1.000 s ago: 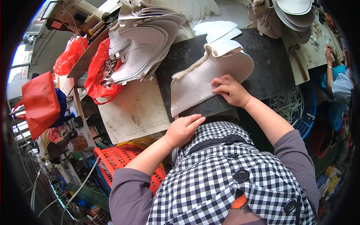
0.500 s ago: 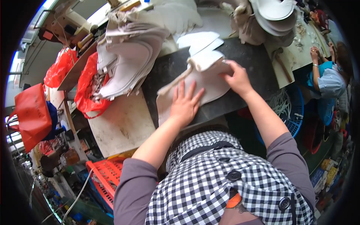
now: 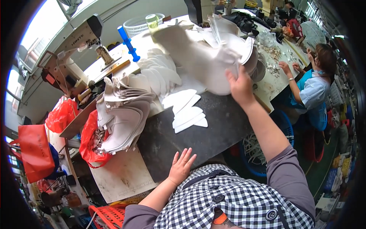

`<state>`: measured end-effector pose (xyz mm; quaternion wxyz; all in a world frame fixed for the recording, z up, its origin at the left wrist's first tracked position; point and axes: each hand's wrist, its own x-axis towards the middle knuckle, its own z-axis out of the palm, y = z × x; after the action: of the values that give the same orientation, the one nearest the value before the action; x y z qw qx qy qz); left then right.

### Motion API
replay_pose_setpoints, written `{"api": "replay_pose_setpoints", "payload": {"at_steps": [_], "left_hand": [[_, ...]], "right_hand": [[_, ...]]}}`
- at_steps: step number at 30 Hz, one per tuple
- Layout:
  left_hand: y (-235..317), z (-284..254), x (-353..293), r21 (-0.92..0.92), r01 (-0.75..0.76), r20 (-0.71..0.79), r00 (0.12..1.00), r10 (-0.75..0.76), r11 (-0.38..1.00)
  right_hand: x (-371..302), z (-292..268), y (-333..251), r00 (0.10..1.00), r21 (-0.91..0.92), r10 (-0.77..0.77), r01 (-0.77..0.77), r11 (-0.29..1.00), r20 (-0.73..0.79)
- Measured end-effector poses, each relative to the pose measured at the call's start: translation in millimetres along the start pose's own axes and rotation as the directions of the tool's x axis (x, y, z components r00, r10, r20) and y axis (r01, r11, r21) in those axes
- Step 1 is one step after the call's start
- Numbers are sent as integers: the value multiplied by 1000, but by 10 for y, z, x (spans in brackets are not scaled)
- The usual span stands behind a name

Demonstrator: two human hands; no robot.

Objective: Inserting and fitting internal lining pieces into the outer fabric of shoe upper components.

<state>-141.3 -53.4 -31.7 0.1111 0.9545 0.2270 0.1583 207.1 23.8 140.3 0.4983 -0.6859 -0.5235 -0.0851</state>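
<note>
My right hand [image 3: 241,86] grips a large off-white sheet piece [image 3: 207,65] by its edge. The piece hangs over the far part of the black board [image 3: 225,131] and is smeared by motion. Near the board's front edge rests my left hand [image 3: 182,166], fingers spread and holding nothing. Between my hands, several white tongue-shaped pieces [image 3: 187,110] overlap on the board. At the left of the board stands a thick stack of curved off-white pieces [image 3: 126,122]. Behind it lies a fanned row of thin white pieces [image 3: 158,70].
At the back left is a sewing machine [image 3: 74,44], with a blue rod [image 3: 129,42] beside it. Red plastic bags [image 3: 88,147] hang at the table's left. A blue basket of white strips [image 3: 253,168] is below right. To the right, another person [image 3: 310,89] works at the table.
My right hand has lifted the off-white piece from the board and carried it away from me. My left hand has let go and drawn back to the near edge. The view has tilted upward.
</note>
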Motion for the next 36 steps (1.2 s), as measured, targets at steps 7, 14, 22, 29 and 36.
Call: {"api": "replay_pose_setpoints", "payload": {"at_steps": [7, 14, 22, 29, 36], "left_hand": [[-58, 117, 136, -187, 52, 93, 995, -35, 981], [-82, 64, 107, -242, 89, 109, 992, -64, 966], [-182, -12, 5, -319, 69, 138, 990, -26, 945], [-353, -35, -30, -393, 10, 98, 995, 31, 920], [-895, -879, -21, -371, 181, -317, 897, -307, 911]], "right_hand": [[746, -209, 660, 918, -621, 382, -238, 747, 108], [1108, -215, 455, 983, -617, 181, -153, 772, -18], [1010, -370, 386, 747, -147, 608, -592, 792, 269], [799, -350, 666, 801, -213, 536, -494, 843, 266], [461, -603, 666, 950, -442, 306, -251, 861, 56]]}}
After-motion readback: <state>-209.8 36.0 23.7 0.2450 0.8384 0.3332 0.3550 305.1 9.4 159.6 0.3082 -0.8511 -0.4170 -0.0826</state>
